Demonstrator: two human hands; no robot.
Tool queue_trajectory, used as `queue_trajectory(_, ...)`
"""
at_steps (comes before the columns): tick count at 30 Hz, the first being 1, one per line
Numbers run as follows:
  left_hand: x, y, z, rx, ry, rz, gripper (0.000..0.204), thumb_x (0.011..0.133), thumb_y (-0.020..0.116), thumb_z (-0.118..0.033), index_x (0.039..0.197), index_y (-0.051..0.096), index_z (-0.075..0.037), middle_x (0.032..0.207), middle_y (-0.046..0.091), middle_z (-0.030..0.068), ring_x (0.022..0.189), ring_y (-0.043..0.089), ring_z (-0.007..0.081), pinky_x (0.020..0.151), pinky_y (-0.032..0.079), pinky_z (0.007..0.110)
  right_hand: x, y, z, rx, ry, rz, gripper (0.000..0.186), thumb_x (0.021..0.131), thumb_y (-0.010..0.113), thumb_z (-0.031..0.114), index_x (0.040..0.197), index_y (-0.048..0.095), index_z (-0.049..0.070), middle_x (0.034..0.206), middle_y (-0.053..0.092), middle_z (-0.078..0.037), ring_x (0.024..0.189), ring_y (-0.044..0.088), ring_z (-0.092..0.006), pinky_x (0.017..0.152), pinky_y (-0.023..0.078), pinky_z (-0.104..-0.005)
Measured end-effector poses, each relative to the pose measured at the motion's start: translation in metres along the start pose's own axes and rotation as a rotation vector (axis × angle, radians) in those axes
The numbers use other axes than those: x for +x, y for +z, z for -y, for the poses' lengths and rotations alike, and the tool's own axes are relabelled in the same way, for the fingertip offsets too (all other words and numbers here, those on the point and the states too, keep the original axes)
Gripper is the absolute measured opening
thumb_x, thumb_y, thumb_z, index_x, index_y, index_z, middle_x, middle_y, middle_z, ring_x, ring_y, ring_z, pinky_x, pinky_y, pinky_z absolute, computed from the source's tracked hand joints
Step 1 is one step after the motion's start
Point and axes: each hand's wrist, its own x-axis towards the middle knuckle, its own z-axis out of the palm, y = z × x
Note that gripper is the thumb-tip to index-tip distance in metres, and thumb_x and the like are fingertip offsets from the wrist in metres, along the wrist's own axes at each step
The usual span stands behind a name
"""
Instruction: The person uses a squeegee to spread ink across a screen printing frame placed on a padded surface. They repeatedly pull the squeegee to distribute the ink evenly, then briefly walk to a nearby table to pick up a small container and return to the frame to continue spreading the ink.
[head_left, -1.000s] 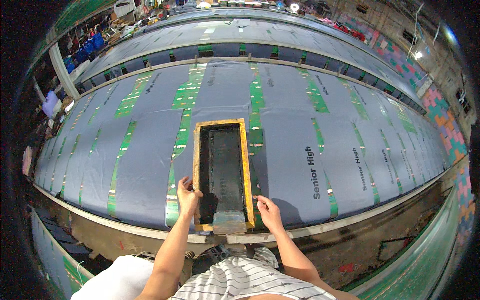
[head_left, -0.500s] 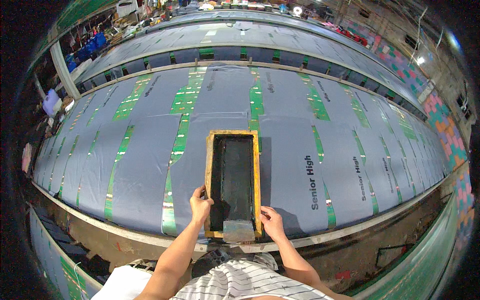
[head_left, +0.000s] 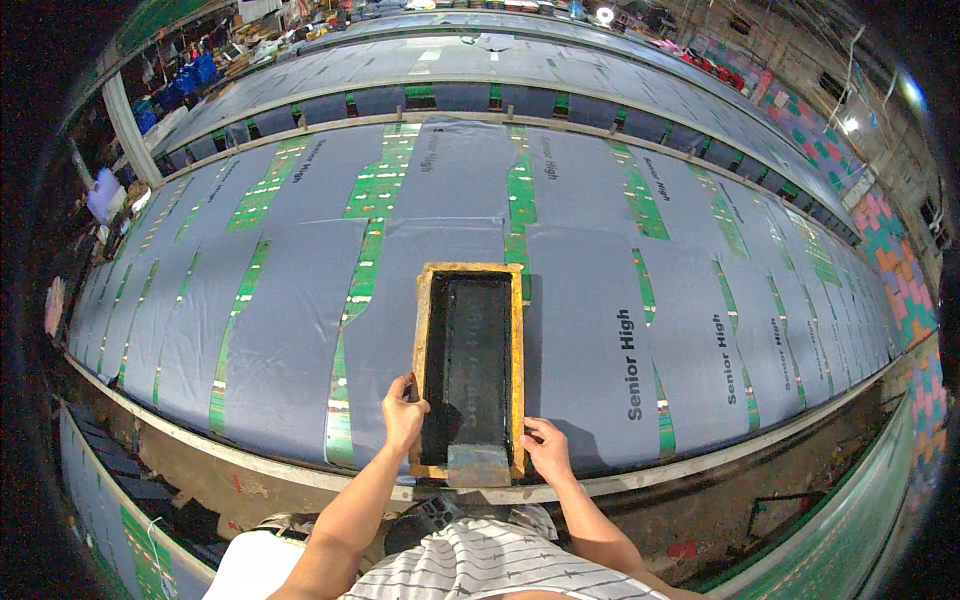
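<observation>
A screen-printing frame [head_left: 519, 350] with yellow-stained wooden sides lies lengthwise over the grey-blue fabric [head_left: 290, 340] in front of me. Its mesh [head_left: 478, 370] is dark with black ink, and faint lettering shows in it. A greyish, semi-clear flap [head_left: 478, 466] covers the middle of its near end. My left hand [head_left: 404, 412] is closed on the left side of the frame, thumb on the near half. On the opposite side, close to the near right corner, my right hand [head_left: 545, 446] pinches the wood with bent fingers.
Fabric pieces, several with black lettering [head_left: 630, 365], cover the long table, with green strips [head_left: 240, 310] between them. A pale rail [head_left: 700, 468] runs along the near edge. More long tables [head_left: 470, 65] stand beyond; a green-edged one [head_left: 840, 530] lies near right.
The frame has come down closer to the fabric: the shadow on its right is narrower, and faint lettering now shows in the mesh. Both hands keep their hold. My view has shifted slightly.
</observation>
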Motion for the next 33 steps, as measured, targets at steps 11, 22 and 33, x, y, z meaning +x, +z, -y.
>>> queue_trajectory(11, 0.001, -0.001, 0.003, 0.053, 0.010, -0.010, 0.064, 0.068, 0.069, 0.006, 0.131, 0.062, 0.007, 0.117, 0.072, 0.0182, 0.106, 0.069, 0.0256, 0.093, 0.053, 0.034, -0.001, 0.001, -0.007, 0.001, 0.015, 0.028, 0.042, 0.085, 0.076, 0.002, 0.126, 0.068, 0.001, 0.126, 0.069, -0.014, 0.107, 0.071, -0.0256, 0.091, 0.058, -0.0346)
queue_trajectory(22, 0.002, 0.001, 0.006, 0.105, 0.047, -0.026, 0.062, 0.069, 0.068, 0.004, 0.130, 0.063, 0.006, 0.116, 0.072, 0.0188, 0.105, 0.070, 0.0266, 0.094, 0.053, 0.035, -0.001, -0.001, -0.003, -0.020, 0.028, 0.047, 0.044, 0.086, 0.076, 0.003, 0.129, 0.067, 0.003, 0.129, 0.068, -0.015, 0.106, 0.071, -0.0260, 0.089, 0.059, -0.0335)
queue_trajectory(33, -0.003, 0.000, -0.010, 0.209, 0.005, -0.015, 0.063, 0.070, 0.068, 0.003, 0.133, 0.061, 0.007, 0.118, 0.072, 0.0215, 0.108, 0.070, 0.0303, 0.096, 0.053, 0.036, 0.001, -0.002, -0.004, -0.056, 0.030, 0.051, 0.044, 0.085, 0.076, 0.005, 0.128, 0.068, 0.002, 0.127, 0.069, -0.016, 0.107, 0.072, -0.0286, 0.091, 0.059, -0.0359)
